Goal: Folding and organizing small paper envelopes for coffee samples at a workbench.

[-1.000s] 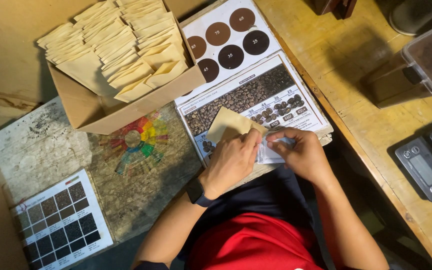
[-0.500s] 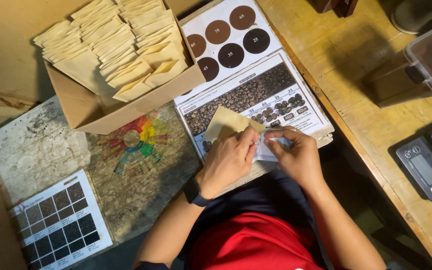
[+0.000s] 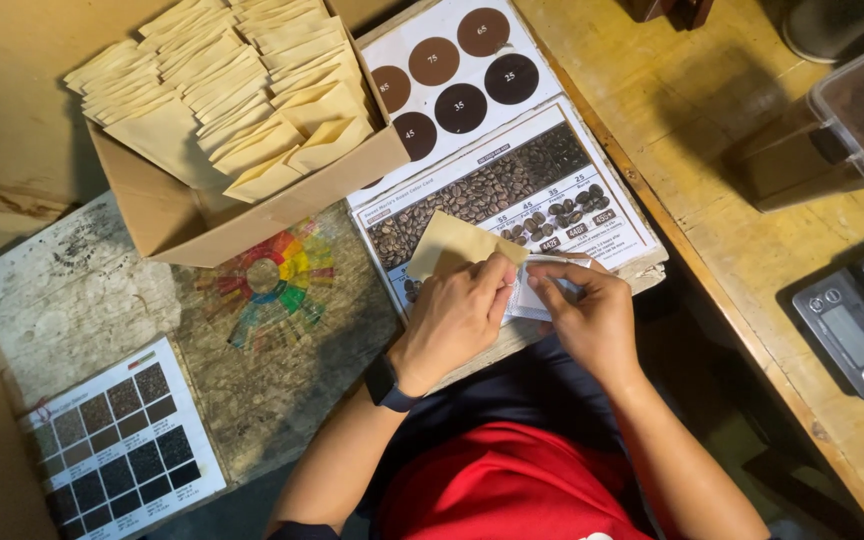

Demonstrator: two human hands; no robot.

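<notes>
**Both hands now meet at the envelope's lower right corner**

Your left hand (image 3: 457,318) has slid slightly rightward over the last second, and its thumb and fingers are now pinched on the right edge of the tan paper envelope (image 3: 447,243), just below the centre of the frame. Your right hand (image 3: 587,315) has closed in from the right, so the fingertips of the two hands almost touch; it is clamped on a small white sheet (image 3: 532,298) that lies against the envelope's edge. I cannot tell whether the sheet is partly inside the envelope. The envelope itself has barely moved: it rests on the printed bean chart (image 3: 512,190), tilted, with its upper left corner free.

The cardboard box (image 3: 252,215) of matching envelopes sits untouched in the upper left. The digital scale (image 3: 852,335) stays at the right edge, well apart from your hands.
</notes>
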